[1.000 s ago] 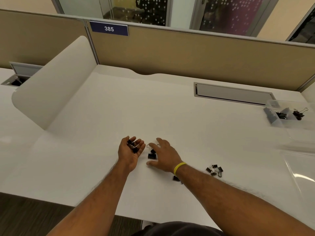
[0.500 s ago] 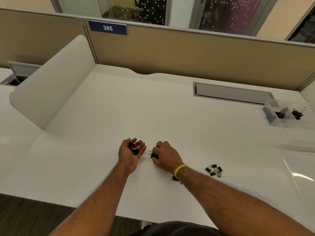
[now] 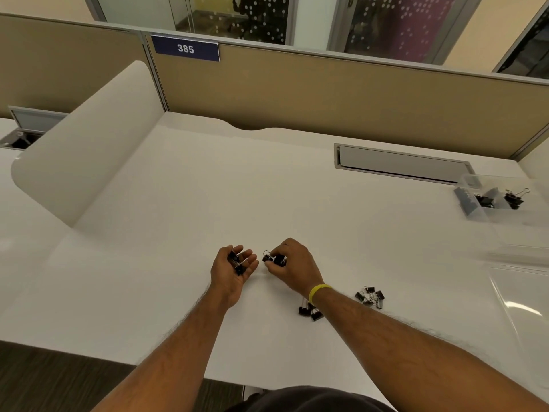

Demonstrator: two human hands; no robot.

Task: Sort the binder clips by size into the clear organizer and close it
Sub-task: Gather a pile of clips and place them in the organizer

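Cradles about three binder clips (image 3: 236, 263) in upturned, relaxed left hand (image 3: 233, 273); pinches one clip (image 3: 274, 259) with right hand (image 3: 294, 266) mid-desk (image 3: 208, 188). Two wrist-side clips (image 3: 307, 311), five-odd front-edge clips (image 3: 370, 297), two sorted clips (image 3: 514, 199) in clear organizer (image 3: 505, 217), right edge.

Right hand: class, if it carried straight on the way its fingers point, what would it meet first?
Probably the left hand, palm up beside it cradling binder clips; the right hand, pinching its own clips, points that way. Depth is hard to judge.

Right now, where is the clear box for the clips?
In the head view the clear organizer sits at the far right edge of the desk, just beside the grey cable hatch, with a few clips inside.
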